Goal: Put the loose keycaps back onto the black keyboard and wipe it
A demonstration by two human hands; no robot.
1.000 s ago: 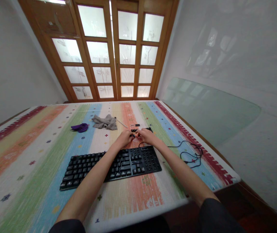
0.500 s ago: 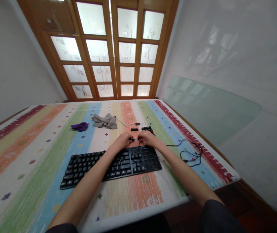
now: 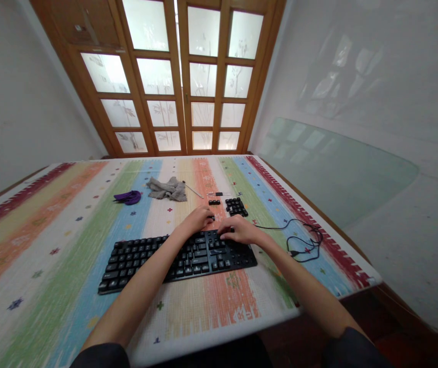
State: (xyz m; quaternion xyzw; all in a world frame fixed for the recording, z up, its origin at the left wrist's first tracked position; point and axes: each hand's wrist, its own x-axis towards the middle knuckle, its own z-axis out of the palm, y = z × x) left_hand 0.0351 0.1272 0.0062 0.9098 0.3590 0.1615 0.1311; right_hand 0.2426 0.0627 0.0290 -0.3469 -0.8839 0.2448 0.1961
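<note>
Left hand [image 3: 202,220]: fingertips closed on a small black piece [image 3: 213,218], at the far edge of the keyboard [image 3: 142,258].
Right hand [image 3: 240,230]: thumb and fingers bent over the far right part of the keyboard; from where I stand, I cannot tell whether they grip anything.
Hand spacing: apart, near each other.
Keyboard position: flat on the striped cloth [image 3: 61,255], below both hands and on their near side; its left end extends past the left forearm, which crosses above it.
Keycap block [image 3: 236,207]: just beyond the right hand.
Keycap row [image 3: 214,202]: short, beyond the left hand's fingertips, left of the block.
Slim tool [image 3: 219,194]: dark in the middle, beyond the keycap row.
Thin rod [image 3: 193,189]: beyond the left hand, slanted, touching the grey rag [image 3: 167,190].
Purple item [image 3: 127,198]: left of the rag, well left of the left hand.
Cable [image 3: 318,235]: loosely looped, right of the right hand.
</note>
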